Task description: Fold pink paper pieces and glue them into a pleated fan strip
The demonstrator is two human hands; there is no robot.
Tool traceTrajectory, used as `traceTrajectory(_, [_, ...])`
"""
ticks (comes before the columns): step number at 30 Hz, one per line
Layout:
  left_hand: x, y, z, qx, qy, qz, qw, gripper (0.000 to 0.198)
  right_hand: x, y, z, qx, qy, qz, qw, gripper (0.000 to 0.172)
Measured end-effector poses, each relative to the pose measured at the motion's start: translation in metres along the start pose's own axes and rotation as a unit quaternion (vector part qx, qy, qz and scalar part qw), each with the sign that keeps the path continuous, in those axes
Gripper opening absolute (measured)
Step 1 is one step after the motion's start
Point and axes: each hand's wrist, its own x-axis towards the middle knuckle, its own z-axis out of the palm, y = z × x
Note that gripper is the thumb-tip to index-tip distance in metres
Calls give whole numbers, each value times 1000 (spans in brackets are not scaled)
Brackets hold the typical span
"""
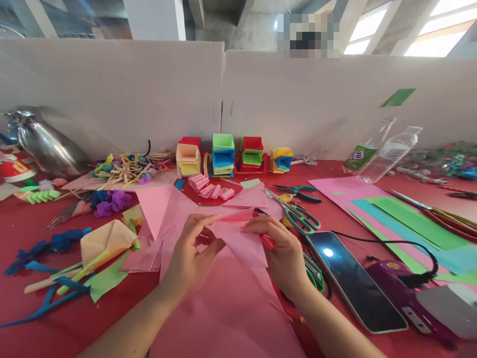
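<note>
My left hand (192,256) and my right hand (281,251) both pinch a folded pink paper piece (238,241) just above the red table (30,228). Left thumb and fingers grip its upper left edge; right fingers press its upper right edge. A larger pink sheet (227,308) lies under my hands. More folded pink paper (158,206) lies to the left of it. A red pen-like thing (267,242) pokes out under my right fingers.
Green-handled scissors (298,219) and a phone (352,278) with a black cable lie right of my hands. Stacked coloured paper boxes (223,155) stand by the white partition. Coloured sheets (410,221), two plastic bottles (387,154), a purple device (402,298), craft sticks (124,171) and a metal kettle (44,141) surround them.
</note>
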Motion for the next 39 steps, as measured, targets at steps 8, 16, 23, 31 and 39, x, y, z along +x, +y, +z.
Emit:
traceTrajectory(8, [-3,1,2,-87,-36,-90,992,23,-2,1,1,9,2,10,1000,26])
traceTrajectory(16, [2,-4,-4,-57,-76,12,995,19,0,-3,-2,17,-22,-22,999,17])
traceTrajectory(23, [2,-9,-6,-25,-80,67,994,21,0,-2,-5,25,-47,-63,997,20])
traceTrajectory(31, [3,-14,-9,-10,-74,74,994,21,-1,1,-5,18,-60,-43,997,22])
traceTrajectory(39, [5,-9,-8,-48,-77,47,995,17,0,1,-4,53,-50,-36,997,28])
